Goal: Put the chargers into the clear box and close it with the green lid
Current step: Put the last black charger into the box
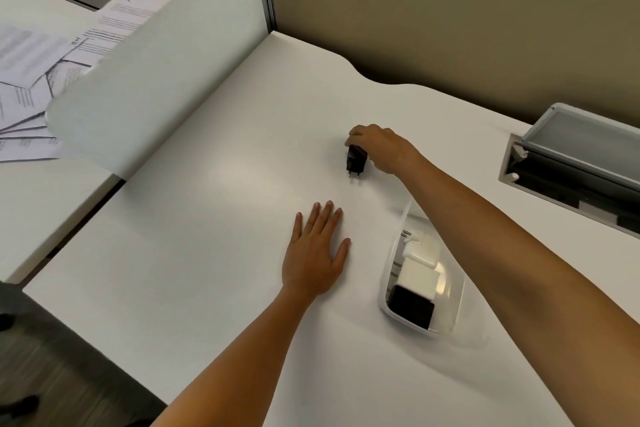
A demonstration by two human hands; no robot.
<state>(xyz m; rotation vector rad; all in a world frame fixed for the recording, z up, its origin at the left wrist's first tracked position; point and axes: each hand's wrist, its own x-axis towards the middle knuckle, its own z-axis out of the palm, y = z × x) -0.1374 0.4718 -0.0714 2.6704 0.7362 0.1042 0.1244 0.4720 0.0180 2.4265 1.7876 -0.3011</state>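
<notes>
My right hand [379, 146] grips a black charger [356, 161] at the middle of the white desk [207, 253]; its two prongs point toward me, just above or on the desk. The clear box [450, 291] stands to the right, partly under my right forearm. Inside it lie two white chargers [417, 267] and a black one [412, 310]. My left hand [317, 253] rests flat on the desk, fingers spread, left of the box. No green lid is in view.
A pale curved divider panel [156, 80] rises at the left, with loose printed papers [41, 80] on the neighbouring desk behind it. An open grey cable hatch [571, 156] sits at the right edge. A beige partition wall [450, 28] backs the desk.
</notes>
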